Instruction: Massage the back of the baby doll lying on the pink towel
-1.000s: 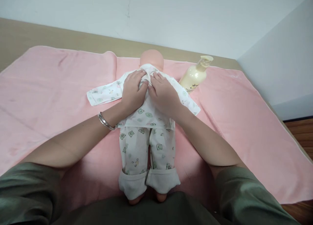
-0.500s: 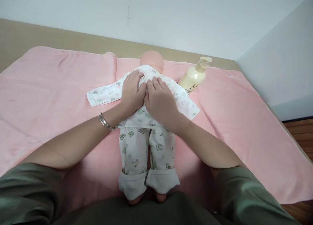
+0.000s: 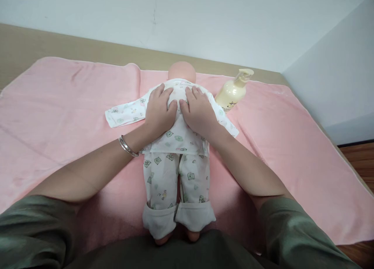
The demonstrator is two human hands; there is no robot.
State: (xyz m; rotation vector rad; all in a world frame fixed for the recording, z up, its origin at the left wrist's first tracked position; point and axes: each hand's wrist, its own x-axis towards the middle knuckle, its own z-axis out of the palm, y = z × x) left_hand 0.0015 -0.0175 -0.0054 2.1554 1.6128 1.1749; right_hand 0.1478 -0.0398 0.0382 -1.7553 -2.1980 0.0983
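A baby doll point(image 3: 181, 71) lies face down, its head pointing away from me and its feet close to my body. It wears a white printed shirt point(image 3: 175, 144) and matching trousers point(image 3: 191, 179) with turned-up cuffs. My left hand point(image 3: 160, 111) rests flat on the left side of the doll's upper back, fingers spread. On the right side of the back lies my right hand point(image 3: 200, 113), also flat with the thumb apart. A gap of printed cloth shows between the two thumbs. Neither hand grips anything.
Under the doll a pink blanket point(image 3: 73, 105) covers most of the wooden table point(image 3: 17, 39). A pale yellow pump bottle point(image 3: 232, 91) leans or lies by the doll's right sleeve. A white wall point(image 3: 204, 23) rises behind the table.
My right hand has moved right, away from the left hand, opening a gap between the thumbs. The left hand has stayed nearly in place, its fingers more spread.
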